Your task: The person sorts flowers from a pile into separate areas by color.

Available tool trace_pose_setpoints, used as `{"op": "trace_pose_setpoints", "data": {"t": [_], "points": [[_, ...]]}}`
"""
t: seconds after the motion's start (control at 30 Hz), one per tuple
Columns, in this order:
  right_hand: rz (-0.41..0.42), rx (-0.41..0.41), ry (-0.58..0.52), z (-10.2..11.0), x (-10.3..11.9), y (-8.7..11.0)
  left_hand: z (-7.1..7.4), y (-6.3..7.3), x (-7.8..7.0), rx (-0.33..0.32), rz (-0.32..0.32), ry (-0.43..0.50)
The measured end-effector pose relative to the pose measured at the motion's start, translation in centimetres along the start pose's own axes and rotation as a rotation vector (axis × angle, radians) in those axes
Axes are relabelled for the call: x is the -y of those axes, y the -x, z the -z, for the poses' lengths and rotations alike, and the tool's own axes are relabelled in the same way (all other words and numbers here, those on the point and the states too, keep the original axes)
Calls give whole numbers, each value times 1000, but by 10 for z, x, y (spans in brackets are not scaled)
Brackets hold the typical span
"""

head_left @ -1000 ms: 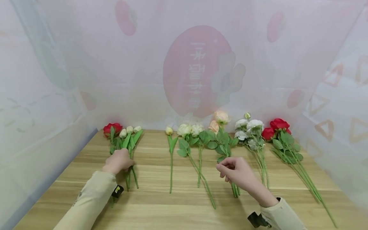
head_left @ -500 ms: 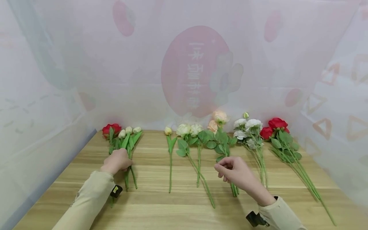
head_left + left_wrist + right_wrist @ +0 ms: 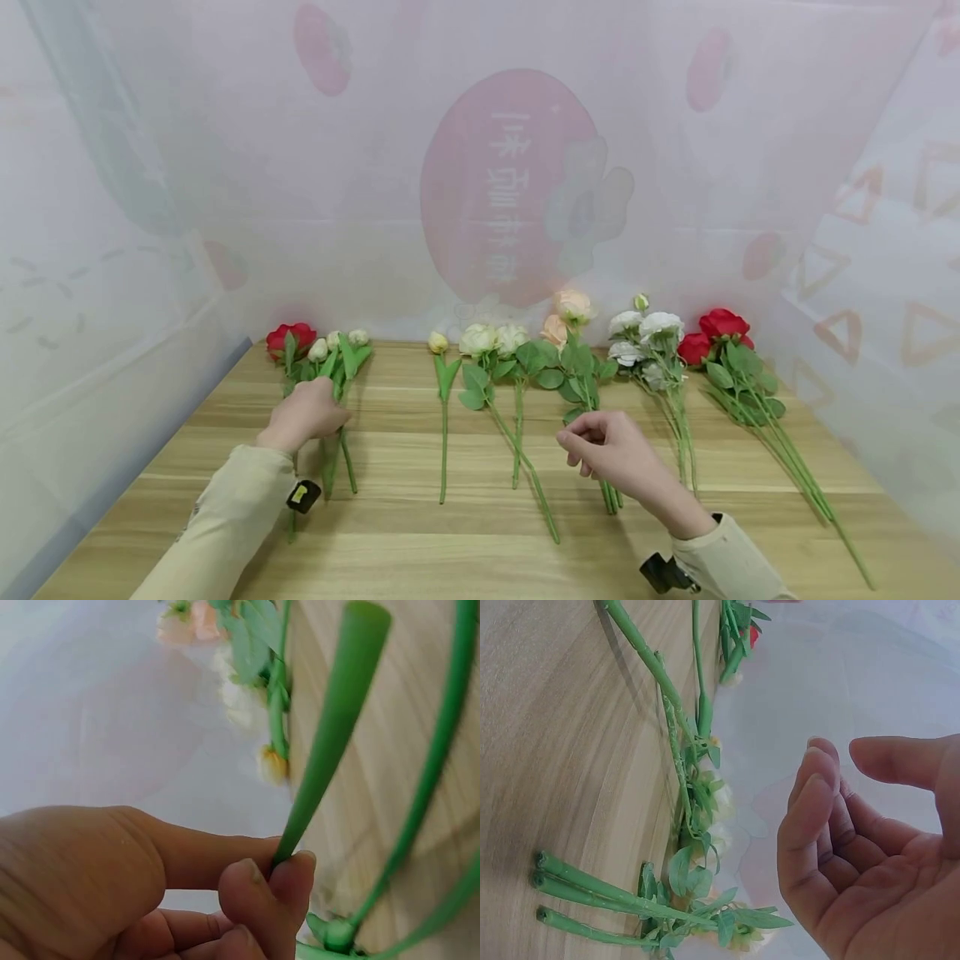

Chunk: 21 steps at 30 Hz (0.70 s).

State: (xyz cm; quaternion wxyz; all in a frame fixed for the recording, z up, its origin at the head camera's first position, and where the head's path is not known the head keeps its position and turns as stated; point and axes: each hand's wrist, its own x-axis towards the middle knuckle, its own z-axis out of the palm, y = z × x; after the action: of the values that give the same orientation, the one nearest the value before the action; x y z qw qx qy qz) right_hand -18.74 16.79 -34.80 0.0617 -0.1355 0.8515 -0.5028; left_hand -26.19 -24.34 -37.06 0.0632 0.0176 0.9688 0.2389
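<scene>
Since the earlier frame, the left hand [image 3: 306,414] shifts slightly, and one tulip leaf [image 3: 348,357] at that spot now stands higher, in front of the gap between two white buds. Right hand [image 3: 624,457] is nearly unchanged.

Left hand: thumb and forefinger are pressed together, pinching one smooth green stem [image 3: 334,724]; the left wrist view shows its cut end beyond the fingertips. Which bud this stem bears cannot be told, the hand covering the join. The three white tulips [image 3: 318,350] are at the left end of the bench [image 3: 420,550], just beside a red rose [image 3: 292,339]; two stems run out below the hand.

Right hand: fingers loosely bent, thumb apart from the fingertips, holding nothing. It is in front of the peach flowers [image 3: 573,307] in the head view, clear of their stems in the right wrist view.

Other flowers, left to right: single yellowish tulip [image 3: 448,377] well apart from the white group; cream flowers [image 3: 480,340] with crossing stems; the peach ones; white flowers [image 3: 662,327]; red flowers [image 3: 723,323]. Behind: a printed cloth [image 3: 360,192].
</scene>
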Motion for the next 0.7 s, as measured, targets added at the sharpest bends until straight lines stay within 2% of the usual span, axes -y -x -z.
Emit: {"op": "trace_pose_setpoints", "data": {"t": [0.27, 0.57, 0.7], "points": [[5, -4, -1, -1, 1, 1, 1, 14, -25, -63, -127, 75], [13, -5, -9, -3, 3, 1, -6, 44, -75, -176, -277, 151], [-5, -18, -31, -5, 4, 2, -17, 56, -97, -184, -321, 236]]}}
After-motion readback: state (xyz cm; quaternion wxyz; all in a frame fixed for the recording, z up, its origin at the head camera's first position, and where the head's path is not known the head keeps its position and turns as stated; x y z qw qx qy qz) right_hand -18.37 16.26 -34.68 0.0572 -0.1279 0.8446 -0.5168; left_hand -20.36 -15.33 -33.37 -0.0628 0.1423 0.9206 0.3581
